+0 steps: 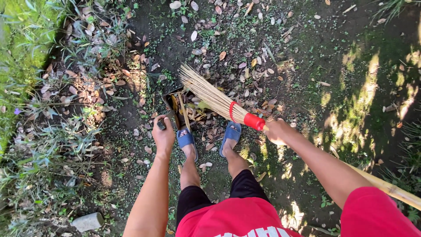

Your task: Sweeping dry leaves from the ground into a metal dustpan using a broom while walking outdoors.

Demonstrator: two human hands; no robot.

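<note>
Head view: the left hand (164,136) is stretched straight down, fingers closed around the dark dustpan (174,105) handle, the pan tilted on the soil at twelve o'clock from the blue sandals (186,138). The right hand (277,131) is clenched on the stick broom (215,98) just behind its red binding, arm angled in from four o'clock, bristles fanned toward ten o'clock over the dry leaves (245,66) in the pan.

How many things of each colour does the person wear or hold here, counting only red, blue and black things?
Red: 2, shirt and broom binding
Blue: 2, left sandal and right sandal
Black: 2, shorts and dustpan
Total: 6
</note>
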